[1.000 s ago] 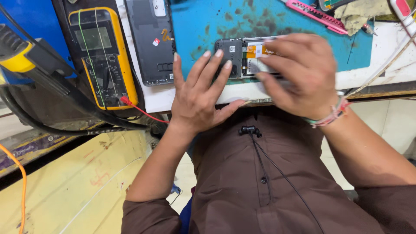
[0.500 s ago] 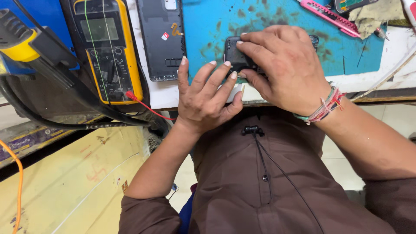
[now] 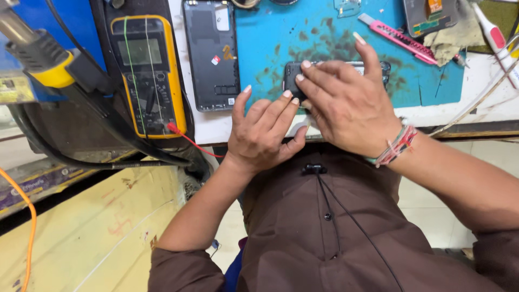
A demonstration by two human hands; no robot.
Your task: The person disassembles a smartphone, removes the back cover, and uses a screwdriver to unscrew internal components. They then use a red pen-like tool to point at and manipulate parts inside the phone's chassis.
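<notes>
A dark opened phone [image 3: 294,75] lies on the blue work mat [image 3: 281,38], mostly hidden under my hands. My right hand [image 3: 348,105] lies over it, fingers gripping its near and left edges. My left hand [image 3: 265,132] sits just below and left of it, fingertips touching the phone's lower left corner, thumb out to the right.
A black phone back cover [image 3: 211,54] lies left of the mat. A yellow multimeter [image 3: 147,70] with a red lead stands further left, beside a hot-air tool [image 3: 40,65]. A pink utility knife [image 3: 397,38], a cloth [image 3: 454,43] and a phone screen part [image 3: 430,16] lie at the back right.
Both hands and the phone have shifted away from the table's near edge, further onto the mat. My right hand now covers most of the phone; its orange inner parts no longer show.
</notes>
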